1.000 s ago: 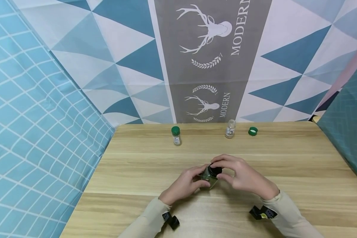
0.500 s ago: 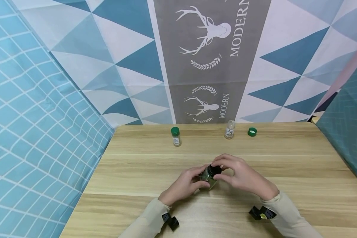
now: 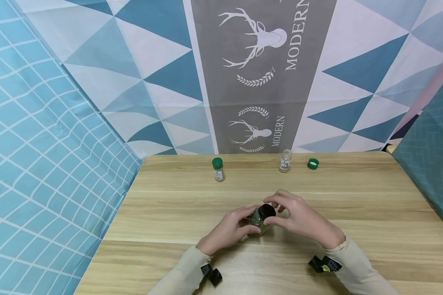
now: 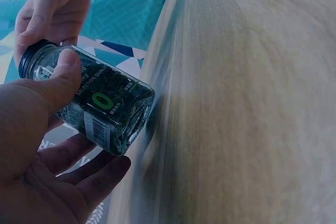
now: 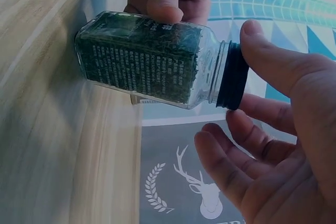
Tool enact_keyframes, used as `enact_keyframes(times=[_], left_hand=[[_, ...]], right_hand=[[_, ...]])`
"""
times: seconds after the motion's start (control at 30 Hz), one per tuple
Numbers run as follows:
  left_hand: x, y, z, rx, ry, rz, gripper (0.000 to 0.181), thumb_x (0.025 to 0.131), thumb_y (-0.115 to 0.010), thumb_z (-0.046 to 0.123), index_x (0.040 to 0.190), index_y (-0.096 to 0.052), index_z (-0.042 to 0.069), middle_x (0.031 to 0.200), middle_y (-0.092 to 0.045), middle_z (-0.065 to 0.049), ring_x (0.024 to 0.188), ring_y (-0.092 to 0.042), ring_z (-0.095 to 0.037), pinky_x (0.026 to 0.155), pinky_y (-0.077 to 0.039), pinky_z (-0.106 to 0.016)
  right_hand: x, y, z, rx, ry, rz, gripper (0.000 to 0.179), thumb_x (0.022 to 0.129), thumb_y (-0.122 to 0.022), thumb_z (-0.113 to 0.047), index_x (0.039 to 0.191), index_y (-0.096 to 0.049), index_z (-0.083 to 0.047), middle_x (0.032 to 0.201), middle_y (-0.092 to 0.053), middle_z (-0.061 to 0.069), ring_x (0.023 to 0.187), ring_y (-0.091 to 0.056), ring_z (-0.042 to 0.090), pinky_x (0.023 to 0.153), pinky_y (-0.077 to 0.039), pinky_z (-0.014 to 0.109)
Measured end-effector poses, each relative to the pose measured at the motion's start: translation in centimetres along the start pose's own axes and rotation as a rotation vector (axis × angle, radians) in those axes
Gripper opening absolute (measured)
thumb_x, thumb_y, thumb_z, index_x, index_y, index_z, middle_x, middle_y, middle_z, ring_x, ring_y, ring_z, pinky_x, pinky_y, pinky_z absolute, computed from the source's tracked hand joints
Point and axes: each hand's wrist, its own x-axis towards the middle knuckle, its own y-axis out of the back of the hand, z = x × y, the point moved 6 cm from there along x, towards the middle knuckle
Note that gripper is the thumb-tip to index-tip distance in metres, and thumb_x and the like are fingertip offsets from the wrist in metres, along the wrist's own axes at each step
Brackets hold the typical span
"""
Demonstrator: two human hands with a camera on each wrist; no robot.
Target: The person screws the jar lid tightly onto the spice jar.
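A square glass spice jar [image 5: 142, 59] with dried green herbs inside is tilted just above or against the wooden table. My left hand [image 3: 230, 227] grips its body, thumb on one face, as the left wrist view shows; some of its fingers extend below the jar. A black cap [image 5: 233, 77] is on the jar's neck. My right hand [image 3: 299, 215] holds the cap loosely at its edge, thumb on one side and a fingertip on the other. Its remaining fingers are bent and clear of the cap.
Toward the table's [image 3: 162, 213] back edge stand a small jar with a green cap [image 3: 218, 170] and an uncapped clear glass jar [image 3: 285, 160]. Right of that lies a loose green cap [image 3: 313, 164]. A patterned cloth [image 3: 170, 61] hangs behind the table.
My right fingers have shifted around the black cap and loosened, uncovering more of its top. My left hand and the jar stay nearly in place.
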Motion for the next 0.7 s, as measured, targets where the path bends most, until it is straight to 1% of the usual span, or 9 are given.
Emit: enact_keyframes(times=[0.1, 0.23, 0.37, 0.43, 0.53, 0.6, 0.7], left_hand=[[0.07, -0.04, 0.04, -0.010, -0.006, 0.001, 0.064, 0.095, -0.075, 0.031, 0.154, -0.049, 0.023, 0.146, -0.061, 0.001, 0.123, -0.062, -0.009, 0.100, -0.056, -0.032], [0.09, -0.04, 0.09, -0.020, -0.009, 0.004, 0.064, 0.095, -0.075, 0.027, 0.153, -0.050, 0.021, 0.146, -0.061, 0.001, 0.122, -0.062, -0.008, 0.100, -0.056, -0.033], [0.06, -0.05, 0.06, -0.019, -0.005, 0.000, 0.064, 0.095, -0.075, 0.029, 0.153, -0.050, 0.019, 0.147, -0.060, 0.000, 0.124, -0.062, -0.009, 0.101, -0.056, -0.032], [0.03, -0.05, 0.03, -0.016, -0.004, -0.002, 0.065, 0.095, -0.075, 0.029, 0.153, -0.050, 0.018, 0.148, -0.059, 0.000, 0.126, -0.061, -0.010, 0.102, -0.055, -0.032], [0.00, -0.04, 0.04, -0.002, -0.019, 0.000, 0.065, 0.095, -0.075, 0.029, 0.154, -0.049, 0.017, 0.148, -0.059, -0.002, 0.127, -0.061, -0.011, 0.103, -0.055, -0.032], [0.00, -0.04, 0.05, -0.001, -0.028, 0.001, 0.065, 0.096, -0.075, 0.028, 0.154, -0.049, 0.017, 0.148, -0.059, -0.003, 0.127, -0.061, -0.011, 0.102, -0.056, -0.031], [0.06, -0.09, 0.05, -0.009, -0.035, 0.002, 0.065, 0.095, -0.075, 0.026, 0.154, -0.049, 0.018, 0.148, -0.060, -0.003, 0.126, -0.061, -0.011, 0.101, -0.056, -0.030]], right_hand=[[-0.03, -0.04, 0.17, -0.007, -0.027, -0.011, 0.040, 0.084, -0.086, -0.032, 0.116, -0.072, -0.011, 0.105, -0.066, -0.005, 0.087, -0.065, 0.005, 0.071, -0.060, 0.024], [-0.02, -0.08, 0.40, 0.003, -0.063, -0.028, 0.038, 0.085, -0.085, -0.034, 0.115, -0.071, -0.015, 0.107, -0.065, -0.007, 0.090, -0.065, 0.004, 0.074, -0.061, 0.024], [-0.03, -0.10, 0.51, 0.001, -0.080, -0.043, 0.040, 0.085, -0.084, -0.038, 0.115, -0.071, -0.014, 0.109, -0.066, -0.006, 0.094, -0.066, 0.008, 0.078, -0.062, 0.027], [-0.09, -0.01, 0.56, -0.006, -0.099, -0.054, 0.048, 0.086, -0.083, -0.042, 0.121, -0.069, -0.013, 0.115, -0.067, -0.003, 0.099, -0.068, 0.013, 0.081, -0.063, 0.031], [-0.25, 0.24, 0.64, -0.014, -0.131, -0.070, 0.064, 0.088, -0.080, -0.048, 0.137, -0.062, -0.012, 0.132, -0.065, 0.003, 0.113, -0.067, 0.022, 0.090, -0.062, 0.040], [-0.33, 0.50, 0.57, -0.020, -0.143, -0.076, 0.073, 0.089, -0.078, -0.050, 0.148, -0.053, -0.014, 0.146, -0.059, 0.007, 0.126, -0.062, 0.028, 0.100, -0.058, 0.048], [-0.39, 0.73, 0.16, -0.024, -0.112, -0.081, 0.079, 0.091, -0.077, -0.047, 0.157, -0.042, -0.019, 0.158, -0.048, 0.009, 0.141, -0.051, 0.033, 0.111, -0.048, 0.055]])
